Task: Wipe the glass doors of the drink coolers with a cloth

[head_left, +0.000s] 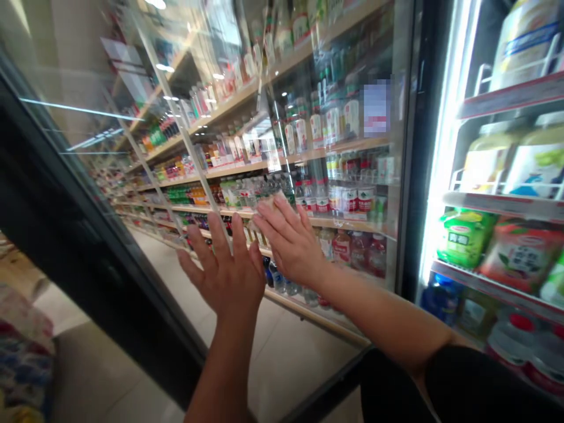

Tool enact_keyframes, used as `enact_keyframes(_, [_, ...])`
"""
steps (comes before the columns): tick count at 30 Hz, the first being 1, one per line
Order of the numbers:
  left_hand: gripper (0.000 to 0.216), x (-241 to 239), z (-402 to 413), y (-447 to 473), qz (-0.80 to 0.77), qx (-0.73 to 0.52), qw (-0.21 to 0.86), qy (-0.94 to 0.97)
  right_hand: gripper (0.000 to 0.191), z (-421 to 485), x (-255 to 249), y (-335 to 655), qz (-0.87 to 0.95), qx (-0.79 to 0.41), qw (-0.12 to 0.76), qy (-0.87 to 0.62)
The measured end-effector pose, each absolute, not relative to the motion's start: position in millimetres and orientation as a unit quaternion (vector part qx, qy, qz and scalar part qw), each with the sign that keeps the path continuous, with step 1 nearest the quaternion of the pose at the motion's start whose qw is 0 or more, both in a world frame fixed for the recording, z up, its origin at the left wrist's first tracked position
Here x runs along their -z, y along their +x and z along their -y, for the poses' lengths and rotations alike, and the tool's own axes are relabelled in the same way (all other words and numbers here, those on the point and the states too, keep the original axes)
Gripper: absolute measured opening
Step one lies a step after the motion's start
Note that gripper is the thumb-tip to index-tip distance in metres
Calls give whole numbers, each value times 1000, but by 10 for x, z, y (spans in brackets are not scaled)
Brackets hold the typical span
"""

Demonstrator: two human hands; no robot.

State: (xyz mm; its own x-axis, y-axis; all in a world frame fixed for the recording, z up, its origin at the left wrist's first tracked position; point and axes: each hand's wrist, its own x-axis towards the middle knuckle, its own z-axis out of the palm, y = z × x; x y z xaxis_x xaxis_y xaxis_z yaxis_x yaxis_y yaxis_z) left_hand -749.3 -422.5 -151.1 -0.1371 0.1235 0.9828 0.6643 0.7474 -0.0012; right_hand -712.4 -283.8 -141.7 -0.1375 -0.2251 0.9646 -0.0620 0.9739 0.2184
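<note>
A glass door (299,335) of a drinks cooler stands swung open in front of me. My left hand (229,264) rests on the glass, fingers spread, with nothing in it. To its right, my right hand (293,241) lies flat against the pane, fingers together. Under its fingers a pale cloth (278,198) shows at the fingertips; most of it is hidden by the hand, and its exact kind is unclear. The door's black frame (101,235) runs diagonally down the left.
On the right the lit cooler holds bottles (489,153), a green bag (465,238) and a red bag (522,252) on wire-fronted shelves. Through or in the glass appear long store shelves (238,170) of drinks. A blurred patterned item (24,352) stands at lower left.
</note>
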Motion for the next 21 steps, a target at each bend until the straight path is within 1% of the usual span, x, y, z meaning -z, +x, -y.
enact_keyframes(4, [61, 1519, 4204, -7496, 716, 234, 600, -268, 62, 2599, 1478, -7083, 751, 75, 645, 117])
enact_keyframes(8, [60, 1534, 4172, -7496, 706, 243, 616, -251, 68, 2315, 1456, -7012, 750, 30, 659, 55])
enact_keyframes(11, [62, 1542, 4169, -7504, 709, 235, 615, -255, 68, 2140, 1604, -6944, 741, 3, 670, 37])
enact_keyframes(14, [63, 1544, 4178, -7509, 710, 228, 615, -255, 67, 1989, 1697, -6898, 742, 8, 669, 47])
enact_keyframes(16, [62, 1545, 4187, -7514, 715, 228, 611, -252, 64, 1895, 1652, -6886, 735, 0, 677, 40])
enact_keyframes(21, [64, 1555, 4215, -7550, 722, 227, 597, -266, 57, 1726, 1572, -6879, 712, -71, 698, -12])
